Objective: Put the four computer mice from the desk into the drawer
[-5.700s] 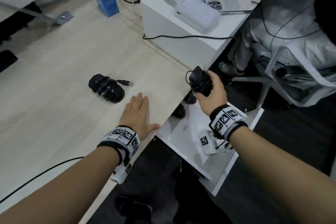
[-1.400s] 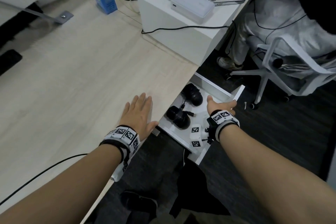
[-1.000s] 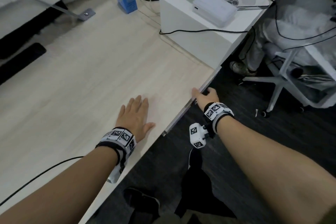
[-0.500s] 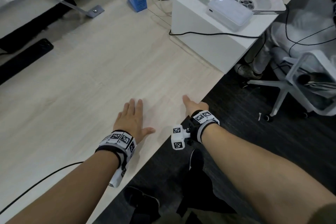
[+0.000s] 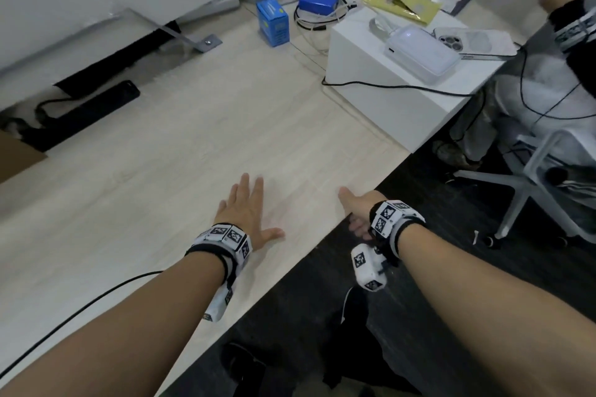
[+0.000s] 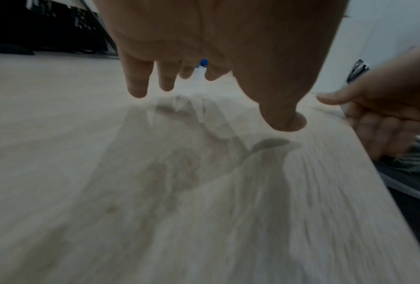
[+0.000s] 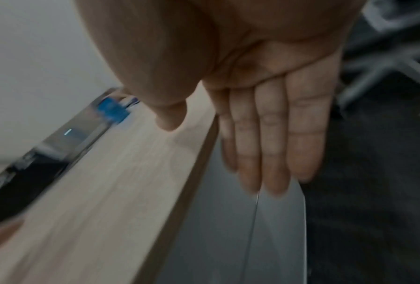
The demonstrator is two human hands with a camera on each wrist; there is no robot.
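Observation:
No computer mouse shows in any view. My left hand (image 5: 246, 206) lies flat on the pale wooden desk (image 5: 180, 151) with its fingers straight and spread, holding nothing. My right hand (image 5: 353, 211) is at the desk's front edge, thumb over the top and fingers below the edge. In the right wrist view its fingers (image 7: 272, 146) hang straight in front of the grey drawer front (image 7: 216, 240), which sits pushed in under the desk. In the left wrist view the left hand (image 6: 204, 80) sits just above its shadow, and the right hand (image 6: 379, 119) is at the right.
A white box (image 5: 387, 97) on the desk at the right carries a white case (image 5: 422, 55) and a phone (image 5: 474, 42). A blue carton (image 5: 272, 22) and a black power strip (image 5: 84, 113) lie further back. A white office chair (image 5: 532, 177) and a seated person (image 5: 574, 42) are at the right.
The drawer, open with mice inside 1.4 s ago, has been pushed in by my right hand. That hand has since moved left along the desk edge. My left hand has stayed flat.

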